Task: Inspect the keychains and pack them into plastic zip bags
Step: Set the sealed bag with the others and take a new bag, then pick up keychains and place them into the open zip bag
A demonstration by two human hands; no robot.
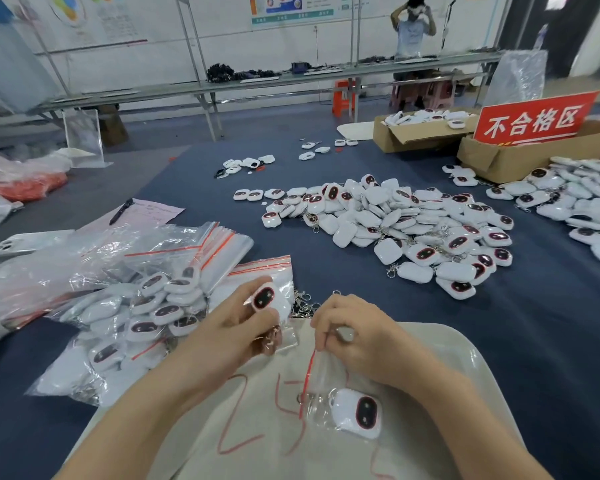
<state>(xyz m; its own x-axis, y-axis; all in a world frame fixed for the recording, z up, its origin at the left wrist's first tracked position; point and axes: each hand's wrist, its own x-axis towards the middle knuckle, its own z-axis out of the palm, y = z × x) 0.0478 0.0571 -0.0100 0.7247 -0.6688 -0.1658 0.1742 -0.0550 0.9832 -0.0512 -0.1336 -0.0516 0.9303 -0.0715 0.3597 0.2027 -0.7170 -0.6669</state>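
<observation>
A dark blue cloth (326,278) covers the table. The big heap of loose keychains (413,230) sprawls across the centre right of the frame, close to the right side and likely the stock awaiting inspection. In the upper right, a cardboard box (492,157) with a red sign (534,119) probably takes rejects. At lower left lies the mound of bagged keychains (136,317), with the stack of empty zip bags (187,247) just above it, so supply and finished pieces sit together on one side. A white board (440,351) at bottom centre serves as the working surface. The left hand (229,330), fingers curled, grips one white keychain (264,299) with its dark face turned toward the camera, seemingly for checking. The right hand (354,337) pinches the red-striped mouth of a small zip bag (323,379) between thumb and fingertips — a second keychain (359,412) sits at the bag's bottom, resting on the board. Whether the seal is closed I cannot tell.
</observation>
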